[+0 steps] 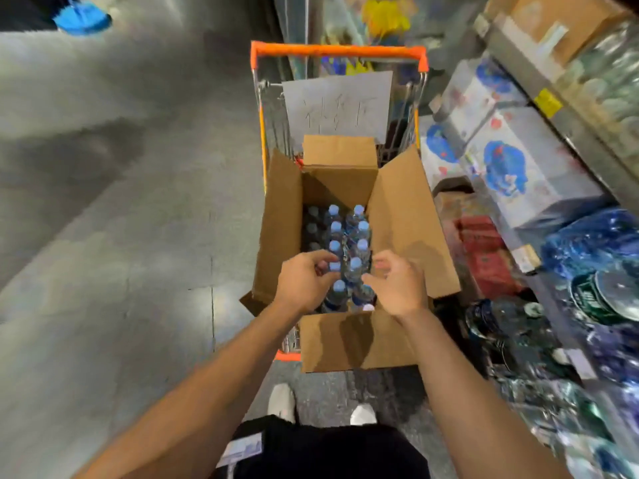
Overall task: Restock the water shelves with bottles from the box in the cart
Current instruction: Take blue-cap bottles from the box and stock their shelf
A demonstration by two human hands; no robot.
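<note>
An open cardboard box (408, 216) sits in an orange-trimmed shopping cart (337, 51). Inside stand several water bottles (349, 236) with light blue caps, in rows. My left hand (304, 281) reaches over the near bottles, its fingers curled at the cap of one bottle (334, 266). My right hand (397, 286) hovers just right of the bottles with fingers loosely curled, holding nothing that I can see. The water shelves (587, 305) run along the right, stocked with bottles.
A paper sign (337, 105) hangs on the cart's far end. White and blue cartons (511, 167) and red packs (484, 250) sit low on the right. Grey floor (103, 236) lies open to the left. A blue broom head (83, 19) lies far left.
</note>
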